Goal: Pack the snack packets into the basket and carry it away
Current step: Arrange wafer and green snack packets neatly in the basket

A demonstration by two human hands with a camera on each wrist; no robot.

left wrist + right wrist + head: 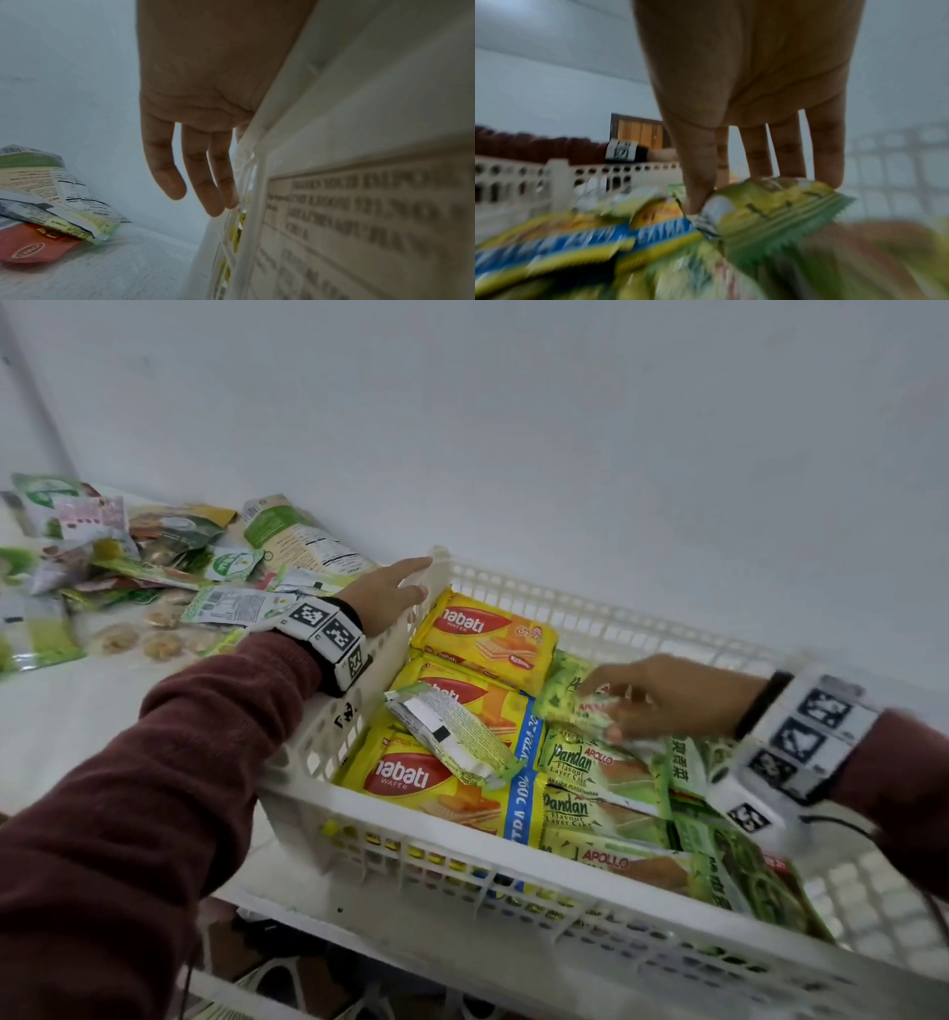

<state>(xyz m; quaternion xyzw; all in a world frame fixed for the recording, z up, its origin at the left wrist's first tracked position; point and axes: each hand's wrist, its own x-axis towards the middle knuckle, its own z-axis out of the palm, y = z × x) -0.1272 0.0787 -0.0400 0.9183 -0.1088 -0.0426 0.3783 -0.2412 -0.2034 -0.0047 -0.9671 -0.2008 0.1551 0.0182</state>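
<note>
Left hand (382, 598) flat against basket (462, 880), right hand (662, 695) pinching Apollo packet (570, 698), Nabati wafers (485, 634) beside

Yellow packets (485, 636) read "nabati WAFER"; green packets (598, 767) read "APOLLO Pandan Flavour Layer Cake".

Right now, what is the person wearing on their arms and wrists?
Both arms are in dark maroon knit sleeves. Each wrist carries a boxy white band printed with square black-and-white code markers, over a black strap: one behind the left hand, one behind the right hand. A thin dark cable trails from the right wrist band. Both hands are bare.
</note>
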